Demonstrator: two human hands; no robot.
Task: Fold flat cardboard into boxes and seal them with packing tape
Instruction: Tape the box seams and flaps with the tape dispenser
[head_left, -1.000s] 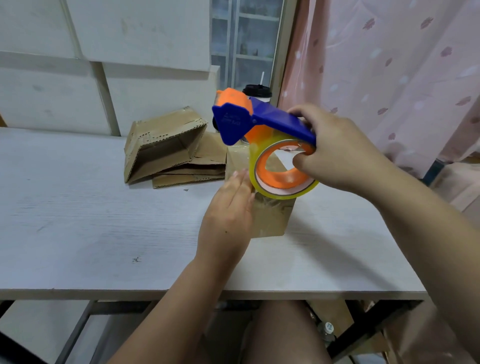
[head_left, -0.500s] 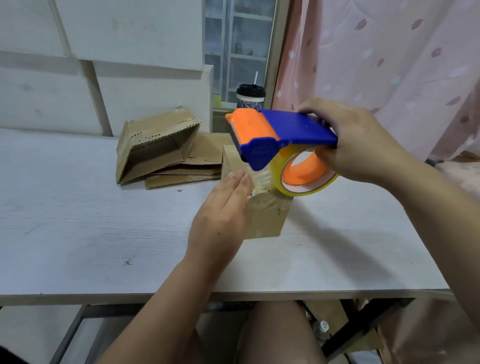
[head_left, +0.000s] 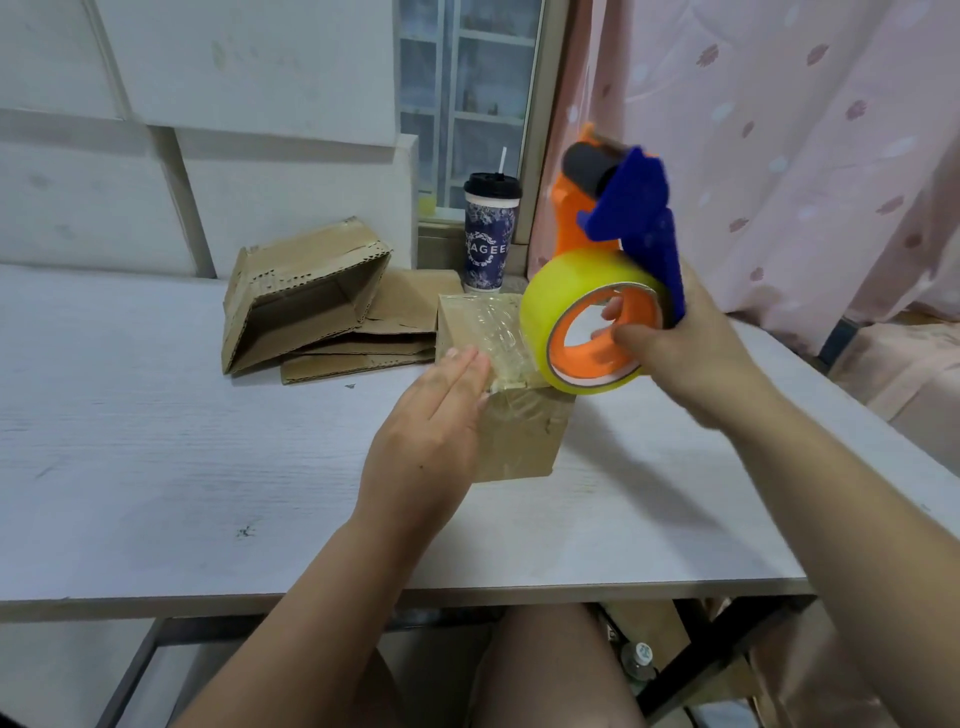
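Taped box (head_left: 519, 441), dispenser (head_left: 644, 218) in right hand (head_left: 691, 358)

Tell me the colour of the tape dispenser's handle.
The tape dispenser's handle is blue; the head view shows it best.

Left hand (head_left: 431, 415) lies flat on the taped box (head_left: 511, 410); right hand (head_left: 691, 353) grips the tape dispenser (head_left: 618, 244).

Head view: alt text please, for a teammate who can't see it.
The left hand rests flat on the tape-covered top of a small brown cardboard box on a white table, while the right hand holds a blue and orange tape dispenser with a yellowish tape roll, tilted up beside it. Behind lie flattened brown cardboard sheets and a dark lidded cup.
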